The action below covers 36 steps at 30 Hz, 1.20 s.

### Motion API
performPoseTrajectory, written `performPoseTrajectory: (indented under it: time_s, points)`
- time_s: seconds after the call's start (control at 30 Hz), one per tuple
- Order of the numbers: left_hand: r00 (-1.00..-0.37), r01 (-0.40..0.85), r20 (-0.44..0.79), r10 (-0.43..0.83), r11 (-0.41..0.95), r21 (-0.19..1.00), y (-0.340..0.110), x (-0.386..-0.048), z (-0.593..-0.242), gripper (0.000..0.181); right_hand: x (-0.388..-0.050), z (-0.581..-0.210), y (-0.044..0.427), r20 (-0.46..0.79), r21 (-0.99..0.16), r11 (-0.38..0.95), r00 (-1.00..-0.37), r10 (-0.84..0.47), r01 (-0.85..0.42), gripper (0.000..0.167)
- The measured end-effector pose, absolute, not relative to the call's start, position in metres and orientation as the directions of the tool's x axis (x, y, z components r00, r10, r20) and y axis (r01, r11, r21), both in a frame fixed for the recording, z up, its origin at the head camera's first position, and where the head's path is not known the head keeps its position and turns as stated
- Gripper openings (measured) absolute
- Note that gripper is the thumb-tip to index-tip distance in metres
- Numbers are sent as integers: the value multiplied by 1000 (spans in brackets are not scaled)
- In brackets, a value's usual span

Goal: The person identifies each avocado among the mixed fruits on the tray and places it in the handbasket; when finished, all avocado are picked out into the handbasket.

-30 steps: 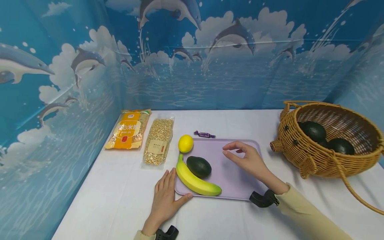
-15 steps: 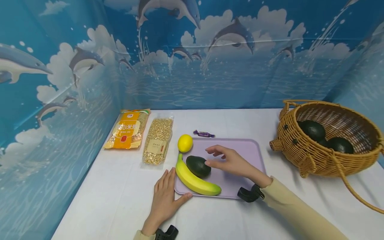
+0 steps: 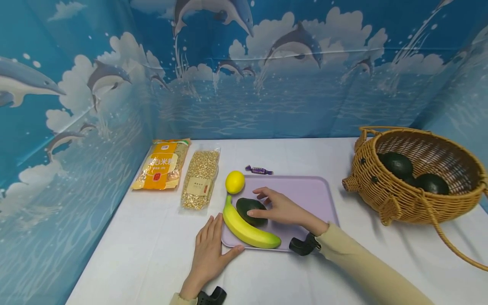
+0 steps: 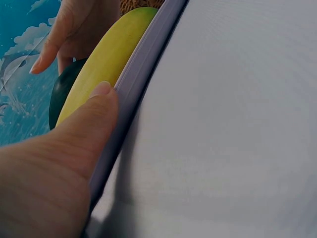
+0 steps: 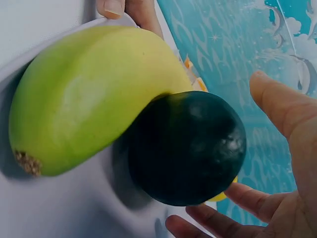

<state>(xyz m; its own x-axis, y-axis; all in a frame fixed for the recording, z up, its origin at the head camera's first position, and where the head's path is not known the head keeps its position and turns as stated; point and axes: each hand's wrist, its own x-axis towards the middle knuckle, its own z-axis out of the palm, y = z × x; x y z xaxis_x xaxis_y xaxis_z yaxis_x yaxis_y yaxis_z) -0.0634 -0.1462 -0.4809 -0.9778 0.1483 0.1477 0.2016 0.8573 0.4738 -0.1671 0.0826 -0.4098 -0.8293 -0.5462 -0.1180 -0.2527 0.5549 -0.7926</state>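
Observation:
On the lilac tray point(image 3: 305, 190) lie a dark green avocado point(image 3: 245, 205) and a yellow banana point(image 3: 249, 234) with a greenish end. My right hand point(image 3: 284, 209) hovers round the avocado, thumb on the near side and fingers on the far side. In the right wrist view its thumb stands apart from the avocado point(image 5: 190, 153), while the fingertips are close to its underside; contact is unclear. My left hand point(image 3: 207, 254) rests at the tray's left front corner, fingers extended, its thumb along the front rim beside the banana point(image 4: 106, 59).
A lemon point(image 3: 234, 182) sits at the tray's back left corner. Behind the tray lies a purple wrapped candy point(image 3: 259, 170). Two grain bags, one orange point(image 3: 162, 165) and one clear point(image 3: 201, 178), lie left. A pig-shaped wicker basket point(image 3: 370, 186) with dark avocados point(image 3: 396, 165) stands right.
My right hand has moved left and slightly down, from above the tray's right half to the avocado. The left hand has stayed at the tray corner.

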Motion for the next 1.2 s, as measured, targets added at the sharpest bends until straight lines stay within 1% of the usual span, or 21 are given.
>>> performPoseTrajectory:
  time_s: [0.3,0.43,0.67,0.77,1.0,1.2]
  points:
    - [-973,215,177,149,859,464,-145,-64,-482,102,-172,-415,75,-153,-767,588,-817,-556,-257,82]
    - [-975,208,169,145,862,462,-146,-63,-482,102,-172,-415,72,-155,-755,599,-815,-558,-266,82]
    - [-977,201,156,144,865,461,-146,-63,-481,102,-171,-415,71,-163,-735,627,-830,-533,-259,81]
    - [-978,199,151,145,865,461,-146,-63,-481,102,-172,-416,71,-162,-732,632,-835,-525,-255,79]
    - [-975,208,166,146,863,461,-146,-63,-481,102,-172,-419,72,-176,-754,613,-827,-534,-235,68]
    - [-975,209,170,145,862,462,-146,-64,-481,102,-172,-419,75,-182,-763,608,-829,-529,-221,67]
